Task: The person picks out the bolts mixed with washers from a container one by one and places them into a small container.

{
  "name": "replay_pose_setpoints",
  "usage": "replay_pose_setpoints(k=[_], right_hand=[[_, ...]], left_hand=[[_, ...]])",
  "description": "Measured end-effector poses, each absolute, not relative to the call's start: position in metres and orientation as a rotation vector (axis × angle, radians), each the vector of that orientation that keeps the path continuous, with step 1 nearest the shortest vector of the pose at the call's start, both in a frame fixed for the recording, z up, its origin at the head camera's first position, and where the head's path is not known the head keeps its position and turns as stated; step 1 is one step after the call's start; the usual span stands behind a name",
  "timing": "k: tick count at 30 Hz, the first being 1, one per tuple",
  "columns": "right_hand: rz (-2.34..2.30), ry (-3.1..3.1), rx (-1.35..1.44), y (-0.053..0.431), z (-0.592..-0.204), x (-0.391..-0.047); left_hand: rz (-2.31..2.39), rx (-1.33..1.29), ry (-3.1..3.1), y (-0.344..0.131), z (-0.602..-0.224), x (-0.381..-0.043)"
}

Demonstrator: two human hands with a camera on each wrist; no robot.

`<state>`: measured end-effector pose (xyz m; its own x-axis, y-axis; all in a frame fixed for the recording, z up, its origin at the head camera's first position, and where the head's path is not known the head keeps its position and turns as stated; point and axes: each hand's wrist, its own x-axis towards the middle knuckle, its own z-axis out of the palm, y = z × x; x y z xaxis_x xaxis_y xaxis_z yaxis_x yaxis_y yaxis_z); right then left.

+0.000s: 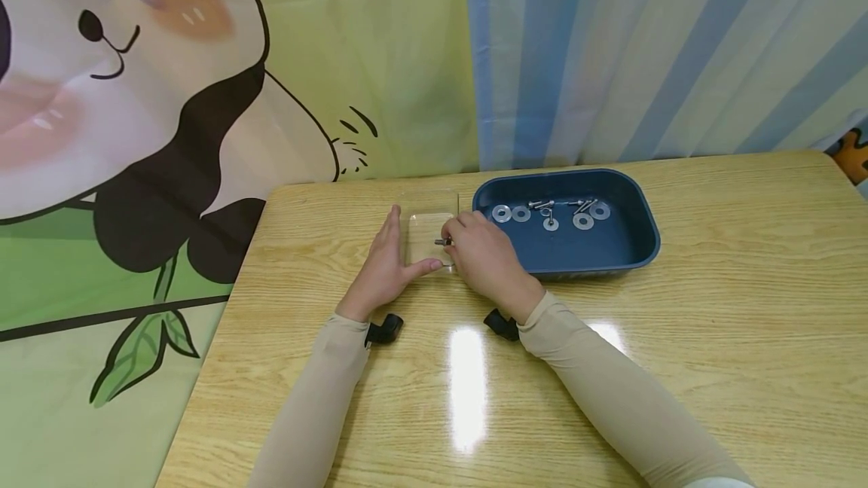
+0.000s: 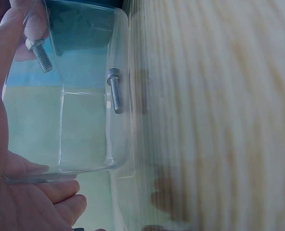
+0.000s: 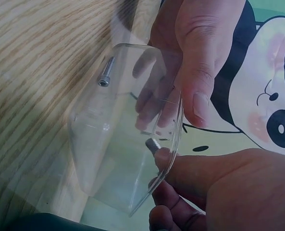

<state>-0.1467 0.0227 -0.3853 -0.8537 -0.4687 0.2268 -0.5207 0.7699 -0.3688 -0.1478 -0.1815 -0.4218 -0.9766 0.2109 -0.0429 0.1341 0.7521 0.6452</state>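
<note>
A clear plastic box [image 1: 430, 226] stands on the table. My left hand [image 1: 385, 266] rests at its left side, fingers fairly straight along the wall and thumb stretched past the near rim. Over the box, my right hand [image 1: 484, 254] pinches a screw [image 1: 444, 242] between thumb and fingers. Its threaded end [image 2: 42, 57] points out, while the fingers hide its other end. Inside the box lies one socket-head screw [image 2: 114, 90], also visible through the clear wall in the right wrist view [image 3: 105, 72].
Just right of the box sits a dark blue tray [image 1: 576, 268] holding several screws [image 1: 585, 206] and flat washers [image 1: 600, 210]. The wooden table [image 1: 420, 413] ends at a printed curtain [image 1: 407, 96] behind. A panda picture covers the curtain's left part.
</note>
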Motion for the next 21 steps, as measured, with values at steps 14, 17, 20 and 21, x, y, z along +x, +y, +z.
replay_pose_setpoints(k=[14,17,20,21], right_hand=[[0.634,-2.844,0.804,0.0215,-0.3869,-0.1476],[0.658,-2.843,0.797,0.0223,-0.3858,-0.1474],[0.68,-2.844,0.78,0.0237,-0.3834,-0.1465],[0.688,-2.845,0.773,0.0243,-0.3824,-0.1461]], left_hand=[[1.026,0.281,2.834,-0.1807,-0.4216,-0.1469],[1.026,0.285,2.835,-0.1808,-0.4214,-0.1471],[1.03,0.279,2.835,-0.1806,-0.421,-0.1471],[1.032,0.277,2.833,-0.1805,-0.4208,-0.147]])
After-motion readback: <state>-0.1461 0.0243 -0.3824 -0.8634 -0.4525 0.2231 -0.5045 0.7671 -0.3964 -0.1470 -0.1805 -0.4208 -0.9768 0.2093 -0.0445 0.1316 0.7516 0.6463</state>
